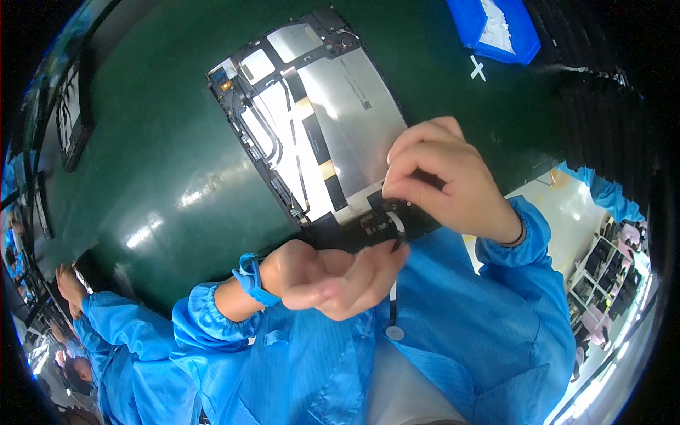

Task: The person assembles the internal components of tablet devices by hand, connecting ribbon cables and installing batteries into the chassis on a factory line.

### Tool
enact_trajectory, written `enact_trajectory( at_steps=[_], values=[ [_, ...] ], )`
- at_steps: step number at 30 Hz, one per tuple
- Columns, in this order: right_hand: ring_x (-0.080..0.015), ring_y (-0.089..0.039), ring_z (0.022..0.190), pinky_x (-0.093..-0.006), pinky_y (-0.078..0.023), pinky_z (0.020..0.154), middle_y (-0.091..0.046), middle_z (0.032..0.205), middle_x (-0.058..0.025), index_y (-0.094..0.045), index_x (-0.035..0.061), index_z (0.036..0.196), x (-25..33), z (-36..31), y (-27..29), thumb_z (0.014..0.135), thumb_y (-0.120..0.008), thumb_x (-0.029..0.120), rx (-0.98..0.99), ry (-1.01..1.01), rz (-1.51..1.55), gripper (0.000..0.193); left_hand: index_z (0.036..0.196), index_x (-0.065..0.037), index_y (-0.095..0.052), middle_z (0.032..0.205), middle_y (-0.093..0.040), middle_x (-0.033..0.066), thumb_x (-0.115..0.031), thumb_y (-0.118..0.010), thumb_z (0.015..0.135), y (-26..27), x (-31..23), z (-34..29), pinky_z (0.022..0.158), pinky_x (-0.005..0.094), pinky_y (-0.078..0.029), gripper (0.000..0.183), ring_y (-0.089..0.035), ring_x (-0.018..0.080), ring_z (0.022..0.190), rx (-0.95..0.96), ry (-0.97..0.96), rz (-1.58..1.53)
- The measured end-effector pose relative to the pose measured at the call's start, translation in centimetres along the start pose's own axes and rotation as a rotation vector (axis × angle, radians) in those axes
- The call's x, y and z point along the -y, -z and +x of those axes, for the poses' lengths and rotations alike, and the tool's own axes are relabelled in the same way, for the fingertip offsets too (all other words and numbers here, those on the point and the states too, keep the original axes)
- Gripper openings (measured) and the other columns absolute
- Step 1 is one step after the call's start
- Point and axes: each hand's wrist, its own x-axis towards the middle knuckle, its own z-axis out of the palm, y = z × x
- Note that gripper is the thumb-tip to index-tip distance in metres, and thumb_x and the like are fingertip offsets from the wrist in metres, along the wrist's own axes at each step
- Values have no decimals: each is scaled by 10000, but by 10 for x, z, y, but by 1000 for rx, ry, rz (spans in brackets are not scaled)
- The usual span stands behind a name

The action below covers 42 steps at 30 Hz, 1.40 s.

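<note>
An opened tablet (361, 117) lies tilted on the table, its silver inner plate, black frame and thin cables exposed. My right hand (453, 177) is over its near right corner, thumb and forefinger closed in a pinch; what sits between the fingertips is hidden. My left hand (336, 280) is at the near edge, palm up with curled fingers. Its fingertips close on the end of a short black-and-white ribbon cable (399, 225) that comes off the corner. Small dark circuit parts (375, 224) show next to this cable.
The green table (170, 170) spreads around the tablet. A blue bin (499, 32) with white pieces stands at the far right, a white cross mark (477, 68) near it. Another dark device (73, 117) lies at the left. A co-worker's hand (71, 287) is at lower left.
</note>
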Motion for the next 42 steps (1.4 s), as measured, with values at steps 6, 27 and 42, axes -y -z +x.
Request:
enact_trajectory(
  at_steps=[6,27,42],
  values=[
    [-241,-587,859,-365,-417,825,-632,931,-68,-632,73,901,-9,1,29,824,-713,112,-236,-23,-108,118,796,-189,-741,841,-679,-72,-211,-517,869,-1,-2,-1,1091,366,-264,236,-624,52,902,-69,-48,-32],
    [-105,-658,782,-211,-503,666,-723,923,-44,-742,105,977,-88,-1,109,855,-752,189,-967,-73,-692,148,840,-205,-771,784,-653,-51,-168,-793,619,-14,41,39,1022,468,-312,225,-611,154,847,494,661,-438],
    [-170,-601,903,-327,-421,743,-658,1004,44,-702,167,889,-3,-31,-39,670,-703,170,-367,227,-547,219,690,-125,-704,653,-646,-29,-189,-829,682,-26,56,23,959,409,-367,141,-574,164,712,629,836,-377]
  ],
)
